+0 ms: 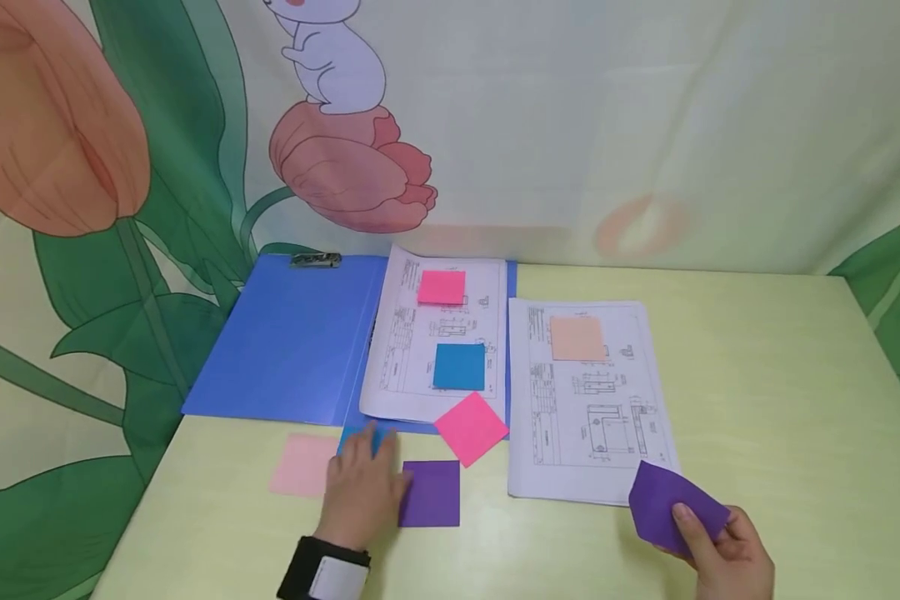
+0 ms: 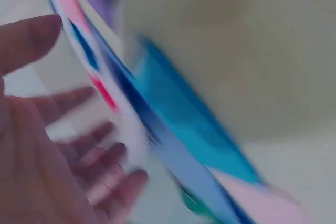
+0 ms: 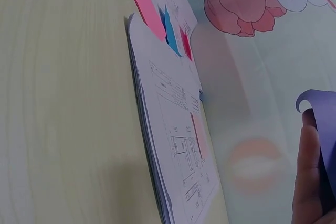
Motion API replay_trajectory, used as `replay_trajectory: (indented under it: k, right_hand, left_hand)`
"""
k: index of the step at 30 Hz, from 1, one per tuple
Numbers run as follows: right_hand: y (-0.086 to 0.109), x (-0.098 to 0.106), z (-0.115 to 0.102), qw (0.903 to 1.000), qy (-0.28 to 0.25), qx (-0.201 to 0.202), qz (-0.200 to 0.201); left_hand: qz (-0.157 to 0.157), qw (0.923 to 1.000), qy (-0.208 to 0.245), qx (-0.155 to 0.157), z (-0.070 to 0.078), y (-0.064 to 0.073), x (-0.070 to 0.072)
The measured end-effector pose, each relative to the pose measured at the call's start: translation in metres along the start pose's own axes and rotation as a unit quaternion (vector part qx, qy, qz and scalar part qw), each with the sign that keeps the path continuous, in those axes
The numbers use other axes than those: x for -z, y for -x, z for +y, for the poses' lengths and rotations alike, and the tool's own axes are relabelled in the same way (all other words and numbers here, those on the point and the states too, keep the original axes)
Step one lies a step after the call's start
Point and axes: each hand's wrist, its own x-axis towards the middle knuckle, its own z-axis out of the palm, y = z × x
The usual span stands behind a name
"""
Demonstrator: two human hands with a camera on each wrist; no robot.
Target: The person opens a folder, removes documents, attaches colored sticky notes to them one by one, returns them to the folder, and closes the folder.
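Right grip (image 1: 726, 550) pinches 1 of 2 purple notes (image 1: 662, 502). Left grip (image 1: 362, 492), fingers apart, partly covers 1 of 2 blue notes (image 2: 181, 116) toward the table's (image 1: 780, 375) left edge.

Fine print and ruled tables on the drawing sheets (image 1: 441, 327) in the blue folder (image 1: 285, 342), and on a second stack of drawings (image 1: 558, 442) beside it on the bench (image 1: 765, 383), prove too small to read; no word, number or brand is legible.
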Motion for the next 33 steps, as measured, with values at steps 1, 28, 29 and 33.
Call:
replay_trajectory:
  k: [1,28,29,33]
  right_hand:
    - [0.0,-0.001,0.001,1.0,0.0,0.001,-0.003]
    - [-0.004,0.006,0.003,0.9976,0.054,-0.015,-0.042]
    - [-0.004,0.006,0.002,0.9975,0.055,-0.015,-0.041]
    - [-0.006,0.008,0.002,0.9977,0.057,-0.005,-0.037]
  left_hand:
    - [-0.006,0.9997,0.005,-0.022,0.009,-0.005,-0.001]
    - [-0.079,0.9716,-0.069,-0.212,0.05,-0.018,-0.018]
    - [-0.079,0.9689,-0.076,-0.222,0.052,-0.017,-0.018]
    - [-0.062,0.9561,-0.087,-0.273,0.054,-0.009,-0.017]
